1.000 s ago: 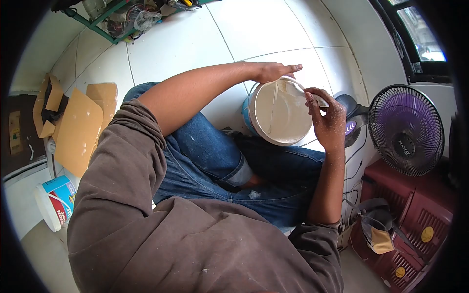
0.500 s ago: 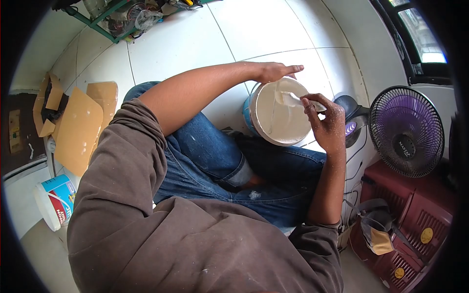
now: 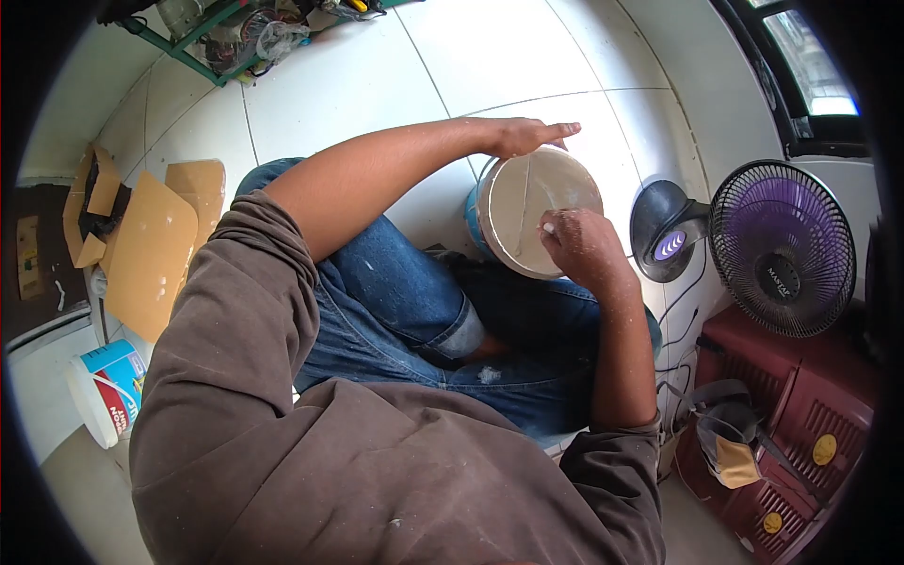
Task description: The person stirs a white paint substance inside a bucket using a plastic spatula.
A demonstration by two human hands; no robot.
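A round bucket [image 3: 482, 217] with a blue outer wall stands on the floor before my legs. Thick off-white paint-like material [image 3: 532, 193] coats its inside. At the far rim, my left hand [image 3: 523, 137] rests with one finger stretched out to the right; its other fingers are partly hidden against the bucket's outer side. Over the near right part of the opening, my right hand [image 3: 589, 247] is closed around a pale-handled tool [image 3: 548, 228]. Only the handle's end shows, and the rest is hidden by the hand. White specks dot the right hand.
To the right stands a black and purple fan [image 3: 782, 252], near a dark red cabinet [image 3: 734, 344] with a mask [image 3: 730, 457] on it. Cardboard [image 3: 151, 254] and another paint bucket [image 3: 105, 391] are at left. A green rack [image 3: 202, 61] stands at the back.
My right hand has moved left and nearer to me over the bucket, turning so its back faces up. The tool's lower part has gone out of sight. My left hand stays nearly still.
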